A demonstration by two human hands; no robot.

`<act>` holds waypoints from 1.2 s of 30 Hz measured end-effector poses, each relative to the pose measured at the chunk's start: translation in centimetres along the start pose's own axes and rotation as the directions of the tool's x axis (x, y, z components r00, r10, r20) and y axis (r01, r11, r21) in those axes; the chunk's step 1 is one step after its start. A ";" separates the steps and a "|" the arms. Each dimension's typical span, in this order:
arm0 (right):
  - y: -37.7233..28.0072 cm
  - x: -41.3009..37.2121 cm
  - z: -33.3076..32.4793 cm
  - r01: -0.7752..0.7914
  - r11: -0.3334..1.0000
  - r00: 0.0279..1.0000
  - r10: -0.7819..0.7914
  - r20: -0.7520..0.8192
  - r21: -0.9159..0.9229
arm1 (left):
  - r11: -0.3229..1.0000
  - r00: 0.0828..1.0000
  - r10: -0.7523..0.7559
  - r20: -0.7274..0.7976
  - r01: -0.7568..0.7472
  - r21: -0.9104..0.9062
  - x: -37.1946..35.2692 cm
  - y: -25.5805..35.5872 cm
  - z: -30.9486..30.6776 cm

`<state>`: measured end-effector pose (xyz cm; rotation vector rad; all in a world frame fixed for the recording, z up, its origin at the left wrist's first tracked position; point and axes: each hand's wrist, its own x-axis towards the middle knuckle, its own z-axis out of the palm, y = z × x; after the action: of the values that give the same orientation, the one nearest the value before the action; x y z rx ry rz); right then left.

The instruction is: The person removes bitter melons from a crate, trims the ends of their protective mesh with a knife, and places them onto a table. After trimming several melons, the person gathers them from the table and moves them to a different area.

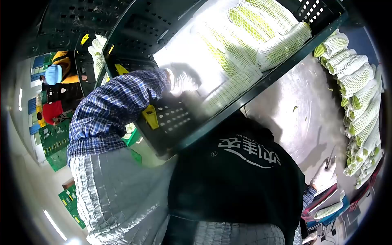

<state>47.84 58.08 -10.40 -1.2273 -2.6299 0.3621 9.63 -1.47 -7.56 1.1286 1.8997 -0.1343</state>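
Observation:
My left hand [181, 81], in a white glove under a plaid sleeve, is inside a dark plastic crate [241, 98], at the edge of a white liner [179, 53]. Blur hides how its fingers lie. Green produce in white foam nets [283, 45] fills the crate's upper part, and one netted piece [232, 90] slants near its front wall. My right hand [325, 173], also gloved, is low at the right over a shiny metal table [306, 102]. Its fingers are closed round a thin dark item too small to name.
Netted produce [357, 81] is stacked in a long row along the table's right side. Small green scraps lie on the metal. Two people in blue [54, 74] and red [52, 112] are far left, near green crates [55, 143]. A blue tray [330, 213] is at the lower right.

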 end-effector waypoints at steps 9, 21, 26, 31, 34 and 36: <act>0.5 -2.1 -0.3 0.009 0.999 1.000 -0.009 0.021 0.032 | 0.957 0.981 0.161 0.112 -0.183 0.227 1.2 1.4 -0.5; -0.7 -3.6 0.2 -0.010 1.000 1.000 0.010 0.027 0.022 | 0.975 0.967 -0.143 0.209 0.173 -0.136 1.1 -0.2 0.4; 0.4 -3.3 1.1 0.001 0.995 1.000 -0.004 0.028 0.100 | 0.944 0.942 -0.320 0.102 0.326 -0.057 -1.1 -0.4 -3.2; -2.3 -2.0 1.1 0.083 0.988 0.996 -0.088 0.030 0.132 | 0.909 0.898 -0.273 -0.346 0.358 0.213 -5.0 -1.0 -7.5; -5.2 -0.7 1.0 0.158 0.978 0.987 -0.160 0.010 0.133 | 0.940 0.707 -0.215 -0.673 0.337 0.054 -9.0 1.3 -11.4; -7.7 0.8 0.6 0.240 0.956 0.971 -0.238 -0.036 0.169 | 0.913 0.618 -0.405 -0.674 0.312 -0.262 -11.4 3.3 -13.9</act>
<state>41.57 53.82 -8.52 -0.8435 -2.6295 0.5206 5.31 -0.14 10.13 0.7315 2.7976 0.2481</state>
